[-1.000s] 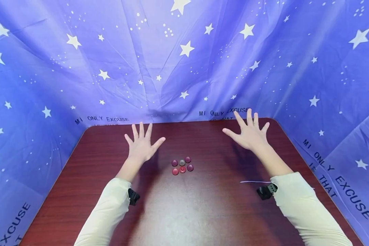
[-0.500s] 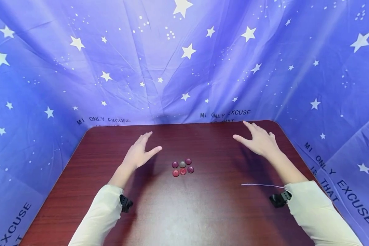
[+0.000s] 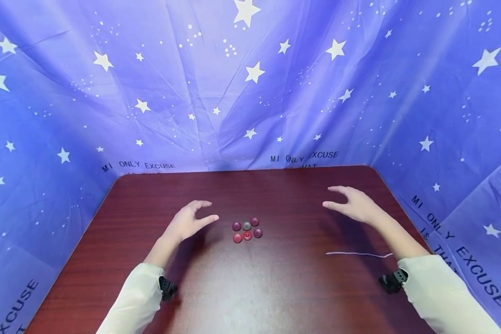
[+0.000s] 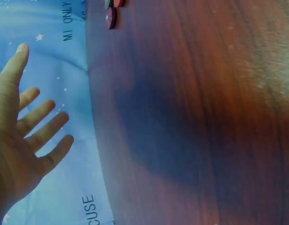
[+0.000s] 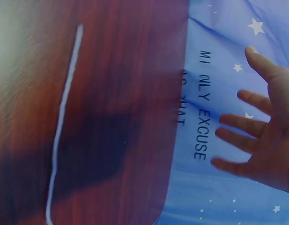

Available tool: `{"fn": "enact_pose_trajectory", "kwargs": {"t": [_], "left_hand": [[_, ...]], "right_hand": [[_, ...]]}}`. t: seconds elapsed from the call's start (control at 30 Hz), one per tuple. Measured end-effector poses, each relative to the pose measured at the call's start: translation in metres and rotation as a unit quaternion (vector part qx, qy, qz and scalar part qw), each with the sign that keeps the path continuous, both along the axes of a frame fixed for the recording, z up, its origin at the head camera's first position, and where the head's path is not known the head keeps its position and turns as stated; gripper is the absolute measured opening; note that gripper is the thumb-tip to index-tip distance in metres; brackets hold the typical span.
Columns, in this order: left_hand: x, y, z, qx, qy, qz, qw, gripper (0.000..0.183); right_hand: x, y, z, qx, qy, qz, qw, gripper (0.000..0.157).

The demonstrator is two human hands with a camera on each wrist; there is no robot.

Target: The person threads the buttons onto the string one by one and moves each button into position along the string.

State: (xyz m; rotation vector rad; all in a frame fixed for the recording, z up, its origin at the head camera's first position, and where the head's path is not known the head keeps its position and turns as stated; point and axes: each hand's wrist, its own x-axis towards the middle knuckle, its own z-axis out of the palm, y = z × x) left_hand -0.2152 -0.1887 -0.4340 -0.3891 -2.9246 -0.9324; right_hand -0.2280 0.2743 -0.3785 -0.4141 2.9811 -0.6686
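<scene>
Several round buttons lie grouped in two rows near the middle of the table: a red button (image 3: 247,235), a paler red button (image 3: 237,238), a grey button (image 3: 247,226) and purple ones such as the purple button (image 3: 257,233). My left hand (image 3: 188,220) hovers just left of them, thumb apart from loosely bent fingers, holding nothing. On the right, a thin pale cord (image 3: 359,253) stretches across the tabletop. Beyond it my right hand (image 3: 356,204) is held in the air with relaxed fingers and nothing in its grasp. In the right wrist view the cord (image 5: 62,117) runs lengthwise.
The dark red wooden table (image 3: 242,292) has rounded far corners. A blue-purple curtain (image 3: 217,83) with white stars and black lettering encloses its back and sides. Each wrist wears a black strap device, such as the left wrist device (image 3: 167,288).
Both hands have lowered and drawn back toward the body, their spread fingers relaxing into a loose bend. The right hand has also shifted right, showing more of the cord. The buttons keep their arrangement.
</scene>
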Motion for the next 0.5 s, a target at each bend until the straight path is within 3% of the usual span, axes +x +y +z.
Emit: {"fn": "enact_pose_trajectory", "kwargs": {"t": [0.17, 0.5], "left_hand": [[0.007, 0.002, -0.008, 0.003, 0.002, -0.026, 0.9996, 0.051], [0.018, 0.013, -0.024, -0.034, 0.009, -0.082, 0.9960, 0.042]], "right_hand": [[0.010, 0.007, -0.013, -0.026, -0.008, 0.046, 0.999, 0.055], [0.023, 0.012, -0.029, -0.005, -0.015, 0.110, 0.994, 0.032]]}}
